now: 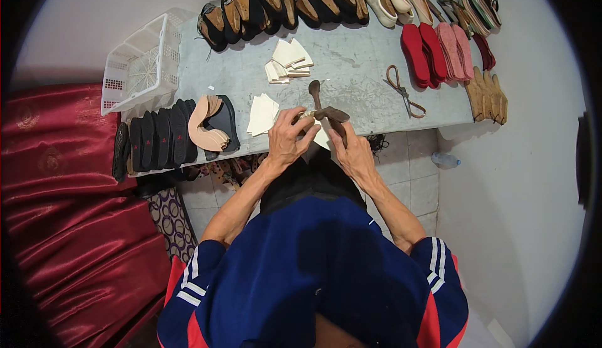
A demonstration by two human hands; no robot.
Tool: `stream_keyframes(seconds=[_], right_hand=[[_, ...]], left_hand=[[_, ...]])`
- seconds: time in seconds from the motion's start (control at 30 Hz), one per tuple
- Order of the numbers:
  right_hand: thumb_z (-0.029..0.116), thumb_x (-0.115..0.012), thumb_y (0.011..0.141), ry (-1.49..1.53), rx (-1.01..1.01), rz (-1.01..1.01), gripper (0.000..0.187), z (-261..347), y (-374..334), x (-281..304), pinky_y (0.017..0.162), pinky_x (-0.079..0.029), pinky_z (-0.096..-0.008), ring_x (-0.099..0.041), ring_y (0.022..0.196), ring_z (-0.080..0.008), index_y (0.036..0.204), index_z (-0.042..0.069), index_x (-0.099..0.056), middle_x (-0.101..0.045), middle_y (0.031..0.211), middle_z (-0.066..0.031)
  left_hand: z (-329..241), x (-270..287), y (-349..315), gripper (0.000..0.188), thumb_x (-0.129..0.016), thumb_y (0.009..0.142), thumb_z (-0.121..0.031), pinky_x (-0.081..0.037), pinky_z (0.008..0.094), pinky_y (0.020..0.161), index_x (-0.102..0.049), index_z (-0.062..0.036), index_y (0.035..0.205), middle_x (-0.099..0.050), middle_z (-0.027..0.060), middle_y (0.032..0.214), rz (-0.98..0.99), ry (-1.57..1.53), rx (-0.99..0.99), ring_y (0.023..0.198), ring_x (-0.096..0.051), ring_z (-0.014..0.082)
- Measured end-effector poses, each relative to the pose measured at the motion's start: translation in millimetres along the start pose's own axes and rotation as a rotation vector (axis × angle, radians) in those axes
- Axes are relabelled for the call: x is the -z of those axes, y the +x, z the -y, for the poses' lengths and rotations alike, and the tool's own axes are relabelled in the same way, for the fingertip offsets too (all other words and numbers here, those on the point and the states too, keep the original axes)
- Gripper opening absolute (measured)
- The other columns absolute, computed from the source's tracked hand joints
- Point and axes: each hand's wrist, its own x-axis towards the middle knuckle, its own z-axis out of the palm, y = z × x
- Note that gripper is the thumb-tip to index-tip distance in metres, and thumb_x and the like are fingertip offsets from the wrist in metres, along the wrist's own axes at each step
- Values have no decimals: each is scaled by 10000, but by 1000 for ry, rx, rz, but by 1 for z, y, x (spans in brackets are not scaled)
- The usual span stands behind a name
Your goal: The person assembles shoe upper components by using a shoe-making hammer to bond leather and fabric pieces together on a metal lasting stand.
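Close to the table's near edge stands a brown metal cobbler's anvil [315,94], with one foot-shaped arm pointing away and another toward the right. My left hand [290,140] is closed beside it, thumb and fingers at the left edge of a white sheet piece [322,137]. Something small and pale shows at its fingertips, too small to name. On the other side my right hand [355,157] pinches the same white piece just below the anvil's right arm. Part of the piece is hidden by the fingers and the anvil.
Loose white pieces [288,58] lie beyond the anvil, and more white pieces [263,113] at its left. Scissors [405,92], red insoles [414,53] and brown pieces [486,95] are rightward. Black insoles [164,136] and a white basket [142,59] are left. Shoes [269,0] line the back.
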Motion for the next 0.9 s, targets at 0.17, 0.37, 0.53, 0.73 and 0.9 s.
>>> stream_keyframes(seconds=[0.17, 0.37, 0.53, 0.73, 0.9], right_hand=[[389, -603, 1097, -13, -28, 29, 374, 2, 0, 2, 632, -532, -585, -704, 753, -536, 1096, 17, -554, -697, 757, -293], [386, -590, 1102, -30, -63, 78, 361, 5, 3, 6, 636, -533, -583, -706, 754, -533, 1103, 26, -557, -697, 756, -290], [365, -590, 1105, 32, 36, -2, 336, 11, -3, 2, 635, -536, -574, -709, 756, -526, 1141, 32, -566, -701, 766, -289], [350, -604, 1097, -9, 23, 31, 334, 6, -7, -5, 648, -542, -581, -717, 776, -526, 1190, 31, -569, -720, 800, -286], [359, -608, 1092, -10, 18, 41, 351, -4, -7, -11, 658, -543, -591, -718, 784, -530, 1195, 26, -568, -730, 816, -284]], left_hand=[[-1, 3, -13, 285, -879, 872, -252, -597, 413, 812, -781, -78, 1076, -692, 127, 1247, -23, -111, 158, 1034, -693, 323], [1, 8, -12, 264, -880, 872, -261, -604, 404, 803, -789, -86, 1047, -709, 118, 1220, -3, 60, -21, 1059, -695, 309], [1, 7, -10, 246, -877, 873, -263, -607, 406, 807, -790, -88, 1022, -719, 117, 1222, -21, 51, -24, 1069, -695, 314], [2, 7, -11, 253, -881, 870, -260, -611, 412, 804, -789, -83, 1026, -718, 120, 1227, -24, 51, -24, 1070, -696, 320], [-2, 11, -19, 268, -893, 859, -250, -609, 415, 814, -791, -74, 1032, -713, 127, 1240, -40, -28, 66, 1059, -701, 316]])
